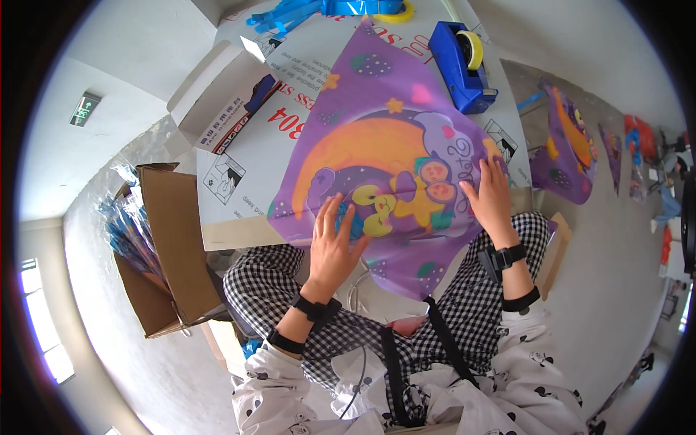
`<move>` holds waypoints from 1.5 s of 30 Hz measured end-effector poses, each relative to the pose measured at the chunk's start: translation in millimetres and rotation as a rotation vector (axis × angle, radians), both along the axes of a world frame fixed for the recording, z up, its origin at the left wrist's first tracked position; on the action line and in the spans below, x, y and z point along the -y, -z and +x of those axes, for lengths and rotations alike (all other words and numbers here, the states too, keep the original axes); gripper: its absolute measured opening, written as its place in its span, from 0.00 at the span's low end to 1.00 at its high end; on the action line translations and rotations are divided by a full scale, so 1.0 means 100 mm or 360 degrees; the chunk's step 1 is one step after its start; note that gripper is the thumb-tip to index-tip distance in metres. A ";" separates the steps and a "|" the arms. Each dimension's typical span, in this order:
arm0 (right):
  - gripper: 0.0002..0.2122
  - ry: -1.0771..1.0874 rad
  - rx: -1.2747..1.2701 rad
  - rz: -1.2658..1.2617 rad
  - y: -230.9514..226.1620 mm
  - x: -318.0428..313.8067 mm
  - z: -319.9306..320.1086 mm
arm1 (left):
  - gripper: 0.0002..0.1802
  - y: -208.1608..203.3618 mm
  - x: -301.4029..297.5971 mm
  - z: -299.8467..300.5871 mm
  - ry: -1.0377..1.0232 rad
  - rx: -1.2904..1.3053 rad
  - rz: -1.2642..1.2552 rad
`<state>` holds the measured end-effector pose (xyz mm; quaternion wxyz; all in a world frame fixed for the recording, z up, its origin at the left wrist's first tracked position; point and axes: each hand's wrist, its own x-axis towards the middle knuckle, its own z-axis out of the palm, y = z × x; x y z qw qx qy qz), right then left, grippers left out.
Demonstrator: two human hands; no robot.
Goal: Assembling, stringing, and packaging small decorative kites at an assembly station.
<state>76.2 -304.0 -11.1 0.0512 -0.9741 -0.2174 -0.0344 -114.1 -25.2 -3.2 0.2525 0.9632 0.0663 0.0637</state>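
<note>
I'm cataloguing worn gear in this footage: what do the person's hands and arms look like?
The left hand and right hand are ungloved. Each forearm wears two black bands, the one nearer the hand bearing a boxy dark module. White sleeves carry dark cartoon prints.

Pale walls [119, 138], smooth grey floor [602, 268], bright window [45, 319] at lower left, green sign [85, 109]

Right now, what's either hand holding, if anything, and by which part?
Nothing visibly gripped: the left hand rests open on the lower-left part of the purple moon-print fabric, the right hand on its right side.
</note>
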 end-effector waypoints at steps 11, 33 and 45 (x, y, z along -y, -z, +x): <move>0.17 -0.0736 -0.0349 0.0844 -0.06 -1.07 -0.81 | 0.21 0.15 0.02 0.33 0.0057 0.0257 -0.0012; 0.22 -0.0727 -0.0292 0.0851 0.15 -1.24 -0.97 | 0.28 0.15 0.06 0.24 0.0139 -0.0062 0.0264; 0.35 -0.0328 -0.0067 0.0427 0.15 -0.65 -0.82 | 0.37 0.24 -0.12 0.02 -0.0141 -0.0193 0.0477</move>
